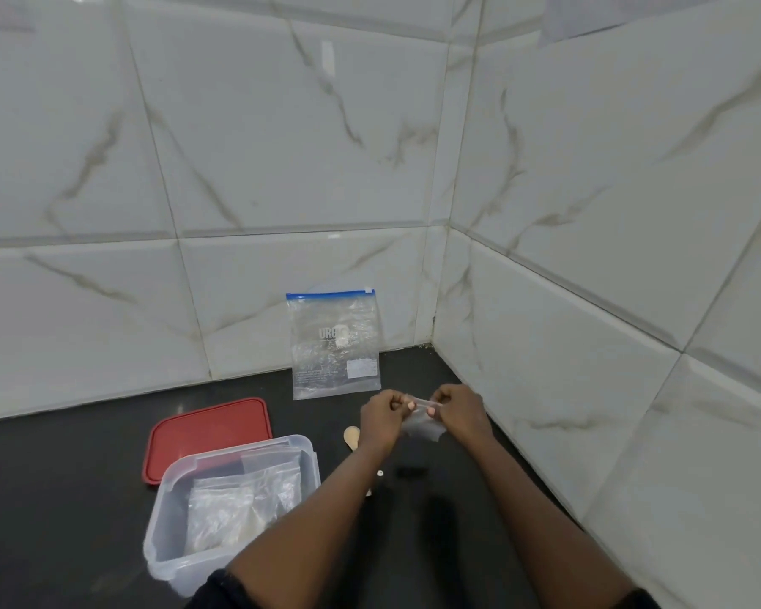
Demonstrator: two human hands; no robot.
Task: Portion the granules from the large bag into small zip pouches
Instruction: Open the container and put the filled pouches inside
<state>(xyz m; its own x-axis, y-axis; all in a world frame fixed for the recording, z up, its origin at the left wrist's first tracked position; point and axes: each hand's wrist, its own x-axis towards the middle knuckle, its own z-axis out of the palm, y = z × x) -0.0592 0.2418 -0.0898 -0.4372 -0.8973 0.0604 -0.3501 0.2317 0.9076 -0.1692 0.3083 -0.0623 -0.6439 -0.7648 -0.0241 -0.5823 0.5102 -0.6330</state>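
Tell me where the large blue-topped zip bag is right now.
Head view, centre: the large bag stands on the dark counter, leaning against the tiled back wall, just beyond the left hand and right hand, right of the red lid.

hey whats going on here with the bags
A person's left hand and right hand both pinch the top edge of a small zip pouch above the black counter. The large bag leans against the tiled wall. A clear container holds more pouches, its red lid lying just behind it.
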